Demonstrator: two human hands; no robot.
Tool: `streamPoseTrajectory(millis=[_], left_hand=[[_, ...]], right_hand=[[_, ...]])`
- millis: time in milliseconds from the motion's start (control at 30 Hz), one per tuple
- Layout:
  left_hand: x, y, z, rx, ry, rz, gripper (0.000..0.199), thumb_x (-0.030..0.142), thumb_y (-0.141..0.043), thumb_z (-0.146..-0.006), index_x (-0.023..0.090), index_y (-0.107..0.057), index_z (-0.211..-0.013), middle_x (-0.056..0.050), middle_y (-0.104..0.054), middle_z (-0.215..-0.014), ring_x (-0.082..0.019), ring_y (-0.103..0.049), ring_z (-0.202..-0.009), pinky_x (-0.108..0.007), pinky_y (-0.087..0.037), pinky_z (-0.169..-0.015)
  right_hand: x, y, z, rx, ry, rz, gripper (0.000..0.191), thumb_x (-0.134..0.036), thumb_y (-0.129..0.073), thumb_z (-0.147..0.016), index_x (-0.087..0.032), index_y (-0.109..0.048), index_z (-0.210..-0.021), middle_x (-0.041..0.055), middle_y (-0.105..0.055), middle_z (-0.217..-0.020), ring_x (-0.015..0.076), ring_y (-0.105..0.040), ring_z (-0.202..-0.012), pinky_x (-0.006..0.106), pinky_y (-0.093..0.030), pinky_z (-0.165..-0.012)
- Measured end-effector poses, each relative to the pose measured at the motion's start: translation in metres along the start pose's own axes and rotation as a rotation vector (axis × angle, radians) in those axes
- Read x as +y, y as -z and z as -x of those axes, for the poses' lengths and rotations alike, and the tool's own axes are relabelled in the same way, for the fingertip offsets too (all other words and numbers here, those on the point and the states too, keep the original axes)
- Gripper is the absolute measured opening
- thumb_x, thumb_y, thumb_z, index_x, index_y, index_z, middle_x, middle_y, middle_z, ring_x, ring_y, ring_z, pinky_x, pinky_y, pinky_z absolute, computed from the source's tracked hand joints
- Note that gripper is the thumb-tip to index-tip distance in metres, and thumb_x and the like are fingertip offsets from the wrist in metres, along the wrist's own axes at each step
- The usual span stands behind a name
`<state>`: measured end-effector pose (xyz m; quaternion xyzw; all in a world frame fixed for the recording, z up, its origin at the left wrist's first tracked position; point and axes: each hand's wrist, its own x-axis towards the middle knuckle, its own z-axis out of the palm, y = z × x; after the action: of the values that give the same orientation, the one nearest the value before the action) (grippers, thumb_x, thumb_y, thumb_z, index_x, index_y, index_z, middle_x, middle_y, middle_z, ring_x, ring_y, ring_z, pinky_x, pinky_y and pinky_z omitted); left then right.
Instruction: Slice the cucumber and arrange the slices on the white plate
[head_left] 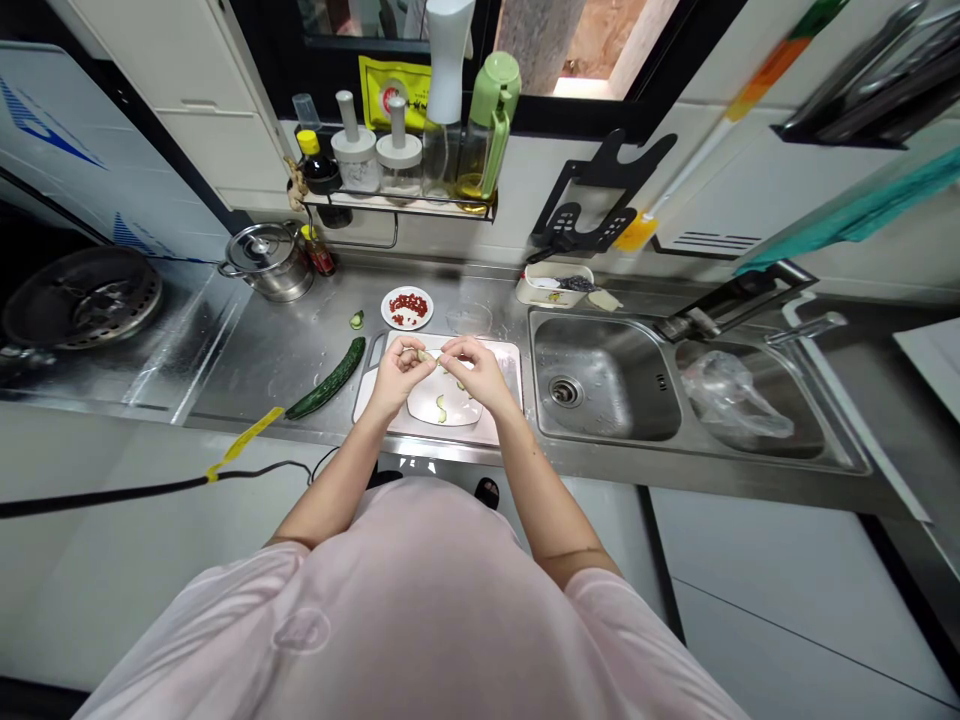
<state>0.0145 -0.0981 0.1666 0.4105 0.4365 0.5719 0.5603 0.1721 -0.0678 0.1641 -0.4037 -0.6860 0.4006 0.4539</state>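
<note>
Two hands (401,375) (481,378) above one chopping board (491,432), one long cucumber (330,383)

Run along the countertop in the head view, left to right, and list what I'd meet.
Dark pan → lidded steel pot → whole cucumber → left hand → right hand → sink basin with the visible drain → clear plastic bag.

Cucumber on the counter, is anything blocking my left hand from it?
Nothing visible stands in the way. Only the flat left end of the board lies between your left hand and the cucumber, which rests on the counter.
</note>
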Motion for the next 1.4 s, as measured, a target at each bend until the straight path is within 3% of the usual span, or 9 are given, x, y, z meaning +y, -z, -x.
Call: streamPoseTrajectory(millis=[433, 1000, 1167, 1400], left_hand=[[-0.006, 0.003, 0.0, 0.012, -0.03, -0.068, 0.041, 0.028, -0.078, -0.061, 0.021, -0.05, -0.09, 0.003, -0.062, -0.071, -0.008, -0.058, -0.065, -0.022, -0.04, -0.067], [-0.015, 0.004, -0.001, -0.012, -0.123, -0.315, 0.034, 0.024, -0.069, -0.069, 0.02, -0.048, -0.095, 0.003, -0.063, -0.076, -0.008, -0.058, -0.07, -0.021, -0.038, -0.067], [-0.03, 0.012, -0.003, -0.06, -0.066, -0.344, 0.035, 0.025, -0.068, -0.07, 0.019, -0.052, -0.102, 0.001, -0.065, -0.08, -0.009, -0.058, -0.07, -0.02, -0.039, -0.065], [-0.071, 0.03, -0.002, -0.073, 0.021, -0.498, 0.034, 0.028, -0.065, -0.072, 0.017, -0.06, -0.104, -0.001, -0.065, -0.078, -0.01, -0.059, -0.072, -0.02, -0.041, -0.064]], right_hand=[[0.003, 0.0, 0.0, -0.005, 0.018, 0.036, 0.019, -0.038, -0.062, -0.081, -0.022, -0.061, -0.069, 0.0019, -0.063, -0.088, 0.0183, -0.058, -0.091, 0.037, -0.04, -0.09], [0.017, 0.004, 0.002, -0.077, -0.035, 0.065, 0.019, -0.036, -0.061, -0.08, -0.019, -0.062, -0.071, 0.003, -0.064, -0.088, 0.0168, -0.057, -0.089, 0.031, -0.042, -0.081], [0.027, 0.007, 0.003, -0.147, -0.113, 0.082, 0.02, -0.036, -0.06, -0.078, -0.017, -0.062, -0.073, 0.0027, -0.062, -0.082, 0.0152, -0.057, -0.081, 0.026, -0.043, -0.07], [0.06, 0.006, 0.01, -0.289, -0.215, 0.177, 0.023, -0.037, -0.058, -0.078, -0.015, -0.062, -0.071, -0.001, -0.059, -0.067, 0.0113, -0.051, -0.064, 0.022, -0.038, -0.062]])
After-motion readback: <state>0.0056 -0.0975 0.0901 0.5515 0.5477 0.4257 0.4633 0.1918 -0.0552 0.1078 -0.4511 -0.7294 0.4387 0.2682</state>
